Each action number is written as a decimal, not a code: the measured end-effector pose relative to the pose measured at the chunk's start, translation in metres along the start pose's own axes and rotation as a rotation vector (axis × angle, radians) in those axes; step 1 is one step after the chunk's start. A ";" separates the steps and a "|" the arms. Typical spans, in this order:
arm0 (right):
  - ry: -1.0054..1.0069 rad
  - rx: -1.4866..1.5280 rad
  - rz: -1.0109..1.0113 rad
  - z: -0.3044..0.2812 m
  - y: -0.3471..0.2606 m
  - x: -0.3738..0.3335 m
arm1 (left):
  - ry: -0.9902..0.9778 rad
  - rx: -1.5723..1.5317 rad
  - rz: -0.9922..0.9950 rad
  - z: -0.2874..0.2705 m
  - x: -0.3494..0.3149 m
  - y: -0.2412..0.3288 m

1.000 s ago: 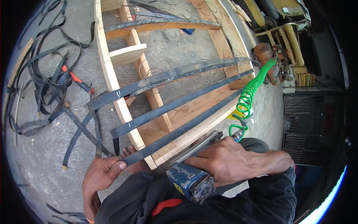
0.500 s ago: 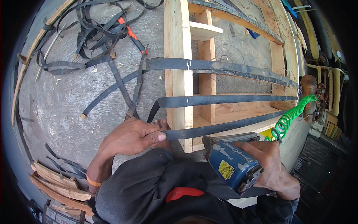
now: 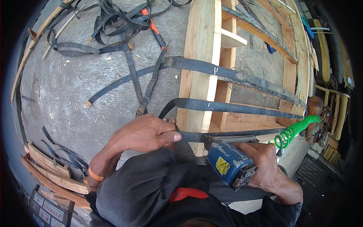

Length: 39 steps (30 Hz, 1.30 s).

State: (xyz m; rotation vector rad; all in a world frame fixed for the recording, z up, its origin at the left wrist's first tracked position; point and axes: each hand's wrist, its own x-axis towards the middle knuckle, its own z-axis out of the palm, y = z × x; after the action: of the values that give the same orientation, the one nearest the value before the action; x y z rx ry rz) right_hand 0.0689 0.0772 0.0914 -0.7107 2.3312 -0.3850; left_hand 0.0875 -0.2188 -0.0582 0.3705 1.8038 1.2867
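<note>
My left hand [image 3: 145, 133] pinches the end of a black rubber strap [image 3: 196, 136] and holds it taut against the pale wooden frame rail [image 3: 202, 56]. My right hand [image 3: 270, 166] grips a blue pneumatic staple gun [image 3: 228, 160], its nose resting on the same strap where it crosses the rail. A coiled green air hose [image 3: 297, 130] runs off from the gun to the right. Two more black straps [image 3: 227, 107] are stretched across the frame above, each with a staple showing on the rail.
Loose black straps [image 3: 113, 22] lie tangled on the grey floor [image 3: 72, 98] at upper left, with an orange-handled tool [image 3: 153, 28] among them. Wooden slats [image 3: 53, 170] are stacked at lower left. Coil springs [image 3: 249, 64] show inside the frame. Furniture parts crowd the right edge.
The view has swung left and closer to the frame rail. My left hand still holds the strap end, and the staple gun has stayed on the lowest strap at the rail.
</note>
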 end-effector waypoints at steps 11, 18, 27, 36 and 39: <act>-0.014 0.021 0.061 0.001 0.004 -0.003 | 0.033 0.033 -0.006 0.001 -0.001 0.001; 0.010 0.065 0.063 0.009 0.018 -0.008 | 0.027 0.015 -0.014 0.005 0.003 -0.003; 0.034 0.025 -0.028 0.011 0.023 -0.016 | 0.032 0.030 -0.027 0.004 0.002 -0.005; 0.074 0.043 -0.087 0.014 0.021 -0.016 | 0.023 0.016 -0.045 0.006 0.001 -0.003; 0.043 0.050 -0.070 0.008 0.013 -0.013 | 0.003 0.013 -0.071 0.005 0.001 -0.001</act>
State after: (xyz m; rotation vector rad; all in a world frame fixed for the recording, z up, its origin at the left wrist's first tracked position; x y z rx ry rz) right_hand 0.0774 0.0949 0.0869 -0.7687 2.3328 -0.4920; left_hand 0.0911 -0.2150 -0.0605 0.3091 1.8132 1.2275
